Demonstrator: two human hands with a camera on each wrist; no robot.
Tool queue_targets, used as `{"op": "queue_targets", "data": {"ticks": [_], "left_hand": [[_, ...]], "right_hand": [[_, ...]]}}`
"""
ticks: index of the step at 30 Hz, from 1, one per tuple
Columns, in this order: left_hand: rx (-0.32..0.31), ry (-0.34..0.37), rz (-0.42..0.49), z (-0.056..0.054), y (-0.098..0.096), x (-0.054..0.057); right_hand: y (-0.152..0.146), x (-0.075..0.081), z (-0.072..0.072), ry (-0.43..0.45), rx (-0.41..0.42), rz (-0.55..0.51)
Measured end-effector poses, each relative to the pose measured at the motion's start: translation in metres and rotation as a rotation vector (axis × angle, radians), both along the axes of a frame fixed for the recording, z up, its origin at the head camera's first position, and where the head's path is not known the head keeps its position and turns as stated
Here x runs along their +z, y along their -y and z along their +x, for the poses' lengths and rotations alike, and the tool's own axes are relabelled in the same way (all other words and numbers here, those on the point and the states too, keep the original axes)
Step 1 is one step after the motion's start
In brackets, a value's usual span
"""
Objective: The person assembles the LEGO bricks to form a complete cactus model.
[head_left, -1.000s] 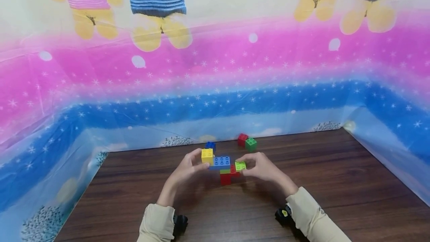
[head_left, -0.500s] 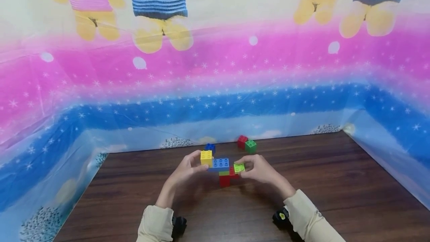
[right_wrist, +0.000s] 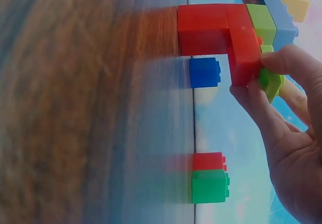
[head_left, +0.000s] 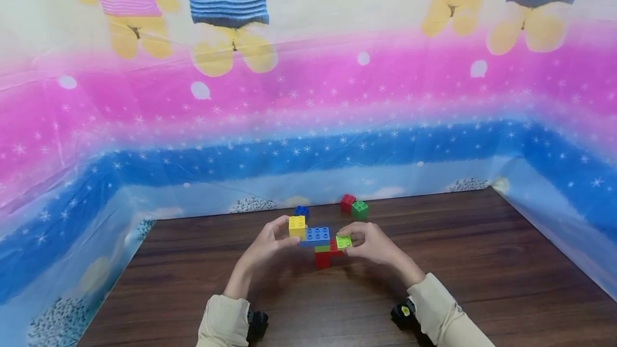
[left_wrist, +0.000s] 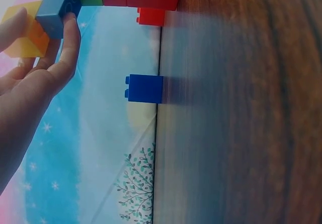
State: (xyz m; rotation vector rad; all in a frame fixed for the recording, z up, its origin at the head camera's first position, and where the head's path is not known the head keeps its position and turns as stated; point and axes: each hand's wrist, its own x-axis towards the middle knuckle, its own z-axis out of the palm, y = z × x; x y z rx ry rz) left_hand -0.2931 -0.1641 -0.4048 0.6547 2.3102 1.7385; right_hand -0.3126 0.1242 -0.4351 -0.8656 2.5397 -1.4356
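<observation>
A structure of joined toy bricks stands on the table, with a red brick [head_left: 322, 259] at its foot. Above that lie a longer red brick [right_wrist: 243, 43] and a light green brick [right_wrist: 261, 23], topped by a blue brick [head_left: 317, 235]. At the left end of the blue brick sits a yellow brick [head_left: 297, 225]. My left hand [head_left: 267, 245] grips this yellow and blue end. With thumb and fingers, my right hand [head_left: 373, 242] pinches a second light green brick [head_left: 344, 241] at the right end of the long red brick. That brick looks tilted in the right wrist view.
Behind the structure stands a loose dark blue brick [head_left: 301, 212]. Farther right, near the table's back edge, a red brick [head_left: 347, 203] and a green brick [head_left: 360, 209] sit side by side. A printed cloth [head_left: 308, 175] hangs around the wooden table [head_left: 193, 272].
The right hand and its light green brick have shifted very slightly left and down in view. Both hands keep their hold, and the loose bricks stay put.
</observation>
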Motion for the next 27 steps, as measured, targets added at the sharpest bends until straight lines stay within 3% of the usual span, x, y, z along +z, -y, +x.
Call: {"op": "queue_targets", "data": {"ticks": [27], "left_hand": [[0.023, 0.013, -0.020, 0.0010, 0.0007, -0.0002]], "right_hand": [[0.0006, -0.0063, 0.0022, 0.045, 0.008, -0.042]]}}
